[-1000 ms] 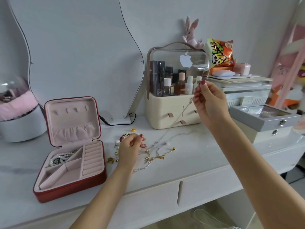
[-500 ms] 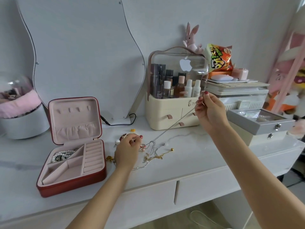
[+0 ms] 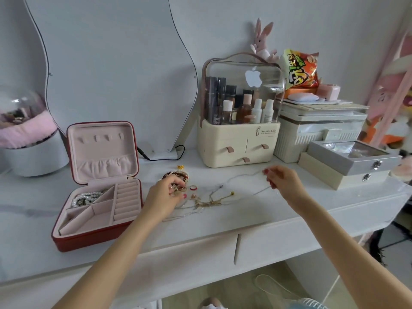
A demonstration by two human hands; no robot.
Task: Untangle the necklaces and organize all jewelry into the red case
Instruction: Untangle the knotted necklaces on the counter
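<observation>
A person works over a white table strewn with jewelry. The left hand rests low on the tabletop, its fingers curled around a small cluster of gold-toned pieces just in front of a beaded bracelet. The right hand is near the surface further right, fingertips pinching a thin silver necklace whose chain trails leftward across the table to a tangle of gold and silver chains lying between the two hands. A red ring sits beside the left hand's fingers, and a small gold charm lies behind the bracelet. The red case stands open at the left, lid upright, with a pearl strand in its rear-left compartment. Behind the chains stands a cream cosmetics organizer with bottles under a clear cover, and a grey box sits at the right.
</observation>
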